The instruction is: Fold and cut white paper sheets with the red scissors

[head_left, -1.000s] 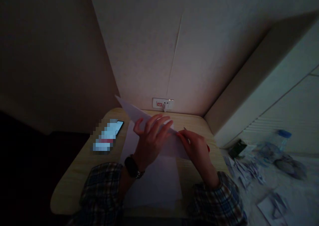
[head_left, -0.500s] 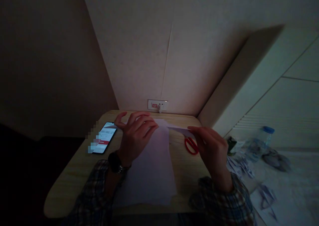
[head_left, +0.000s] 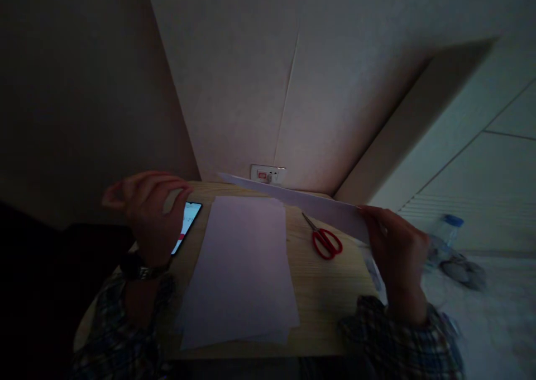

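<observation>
My right hand (head_left: 396,246) pinches one end of the sheet (head_left: 310,202), fingers closed on it; the sheet extends leftward from these fingertips, above the table (head_left: 335,290). My left hand (head_left: 153,215) is loosely curled, with nothing visible in it; I cannot tell whether thumb and fingertips meet. The phone (head_left: 189,221) lies beside the left thumb, partly hidden. The paper stack (head_left: 243,262) lies between both hands; the scissors (head_left: 324,243) lie left of my right fingers.
</observation>
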The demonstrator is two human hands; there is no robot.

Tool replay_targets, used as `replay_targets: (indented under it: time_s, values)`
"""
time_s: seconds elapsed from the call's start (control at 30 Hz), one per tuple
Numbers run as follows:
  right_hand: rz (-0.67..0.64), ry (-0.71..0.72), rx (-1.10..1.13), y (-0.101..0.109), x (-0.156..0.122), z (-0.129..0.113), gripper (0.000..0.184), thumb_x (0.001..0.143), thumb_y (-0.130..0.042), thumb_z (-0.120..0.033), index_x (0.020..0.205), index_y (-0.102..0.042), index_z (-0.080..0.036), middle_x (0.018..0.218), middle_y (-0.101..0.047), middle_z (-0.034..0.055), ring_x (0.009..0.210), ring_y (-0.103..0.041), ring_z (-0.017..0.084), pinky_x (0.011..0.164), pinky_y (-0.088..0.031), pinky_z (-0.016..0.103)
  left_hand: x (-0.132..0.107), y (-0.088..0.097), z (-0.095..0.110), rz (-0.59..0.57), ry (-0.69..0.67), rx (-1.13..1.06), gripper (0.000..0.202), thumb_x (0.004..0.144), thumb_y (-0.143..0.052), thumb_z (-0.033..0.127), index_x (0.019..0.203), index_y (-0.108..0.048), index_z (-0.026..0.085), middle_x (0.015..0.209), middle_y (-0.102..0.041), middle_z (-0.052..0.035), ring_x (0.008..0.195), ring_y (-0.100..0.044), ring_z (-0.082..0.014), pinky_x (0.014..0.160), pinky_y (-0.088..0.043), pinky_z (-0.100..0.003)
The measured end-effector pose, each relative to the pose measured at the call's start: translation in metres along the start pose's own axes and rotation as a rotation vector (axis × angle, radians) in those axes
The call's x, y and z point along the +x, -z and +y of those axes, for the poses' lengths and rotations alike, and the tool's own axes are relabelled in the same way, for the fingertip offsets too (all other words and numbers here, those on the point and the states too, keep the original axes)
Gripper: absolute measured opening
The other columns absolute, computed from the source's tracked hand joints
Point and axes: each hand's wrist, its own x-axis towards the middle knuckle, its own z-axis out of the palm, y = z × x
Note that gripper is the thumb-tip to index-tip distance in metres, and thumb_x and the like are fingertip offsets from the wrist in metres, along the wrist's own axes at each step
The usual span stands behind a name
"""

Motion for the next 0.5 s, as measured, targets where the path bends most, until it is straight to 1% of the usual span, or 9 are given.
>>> replay_targets:
  time_s: [0.03,0.1,0.17,0.2,0.23,0.27,0.33,0.37,0.5]
  values:
    - [-0.013,-0.002,0.004,-0.001,0.000,-0.002,0.023,0.086,-0.049,-0.031,0.081,-0.068,-0.019,0.070,-0.069,0.0039,0.060,-0.063,0.017,0.055,-0.044,0.026,0.001,0.001,0.008,0.091,-0.037,-0.028,0.009,0.078,-0.060,0.025,0.071,-0.063,0.020,0.080,-0.066,-0.0041,0.092,-0.057,-0.0229,0.088,-0.039,-0.042]
    - [-0.031,0.000,0.012,-0.004,0.000,-0.008,0.024,0.086,-0.049,-0.031,0.080,-0.068,-0.018,0.070,-0.069,0.0043,0.059,-0.062,0.017,0.054,-0.044,0.026,0.002,0.000,0.029,0.036,-0.090,-0.088,0.004,0.078,-0.061,0.024,0.079,-0.064,0.023,0.083,-0.067,-0.0026,0.095,-0.056,-0.0222,0.091,-0.037,-0.042]
    - [-0.065,0.015,0.035,-0.006,-0.001,-0.014,0.024,0.087,-0.048,-0.031,0.081,-0.068,-0.018,0.071,-0.069,0.0049,0.060,-0.062,0.017,0.054,-0.044,0.026,0.001,-0.006,0.049,-0.016,-0.133,-0.139,0.021,0.075,-0.064,0.029,0.095,-0.064,0.022,0.094,-0.066,-0.0041,0.100,-0.054,-0.0247,0.093,-0.034,-0.044]
    - [-0.084,0.024,0.053,-0.007,-0.002,-0.016,0.024,0.087,-0.048,-0.031,0.082,-0.068,-0.018,0.072,-0.069,0.0050,0.061,-0.063,0.017,0.055,-0.044,0.026,0.001,-0.009,0.056,-0.069,-0.146,-0.131,0.032,0.074,-0.064,0.031,0.105,-0.061,0.022,0.102,-0.065,-0.0057,0.104,-0.053,-0.0263,0.094,-0.031,-0.046]
    - [-0.096,0.027,0.072,-0.007,-0.003,-0.017,0.024,0.087,-0.048,-0.031,0.082,-0.068,-0.018,0.073,-0.069,0.0050,0.062,-0.063,0.017,0.055,-0.044,0.026,0.001,-0.013,0.061,-0.139,-0.161,-0.123,0.036,0.075,-0.064,0.031,0.109,-0.059,0.022,0.108,-0.064,-0.0064,0.107,-0.051,-0.0271,0.096,-0.027,-0.048]
    - [-0.099,0.021,0.088,-0.005,-0.004,-0.017,0.024,0.087,-0.048,-0.031,0.082,-0.068,-0.019,0.073,-0.069,0.0048,0.062,-0.063,0.018,0.055,-0.045,0.026,0.001,-0.016,0.063,-0.186,-0.175,-0.123,0.030,0.077,-0.062,0.029,0.106,-0.060,0.023,0.106,-0.065,-0.0052,0.107,-0.052,-0.0265,0.097,-0.024,-0.049]
    - [-0.097,-0.015,0.106,-0.001,-0.006,-0.012,0.024,0.086,-0.049,-0.033,0.080,-0.069,-0.019,0.071,-0.070,0.0042,0.060,-0.063,0.017,0.055,-0.045,0.026,0.002,-0.018,0.058,-0.236,-0.210,-0.160,0.008,0.079,-0.059,0.027,0.085,-0.065,0.024,0.089,-0.069,-0.0009,0.093,-0.059,-0.0223,0.097,-0.021,-0.048]
    - [-0.095,-0.044,0.108,0.002,-0.006,-0.009,0.025,0.085,-0.050,-0.034,0.080,-0.069,-0.019,0.070,-0.070,0.0040,0.057,-0.062,0.018,0.054,-0.044,0.026,0.003,-0.018,0.052,-0.237,-0.202,-0.188,0.008,0.079,-0.059,0.027,0.075,-0.064,0.023,0.081,-0.069,0.0003,0.085,-0.061,-0.0204,0.096,-0.023,-0.047]
    - [-0.200,-0.194,0.175,0.010,-0.005,0.009,0.029,0.081,-0.053,-0.041,0.077,-0.070,-0.019,0.067,-0.070,0.0034,0.055,-0.062,0.019,0.052,-0.044,0.027,0.007,-0.008,0.031,-0.210,0.003,-0.372,0.012,0.073,-0.065,0.030,0.066,-0.064,0.021,0.071,-0.068,-0.0002,0.074,-0.061,-0.0193,0.086,-0.037,-0.041]
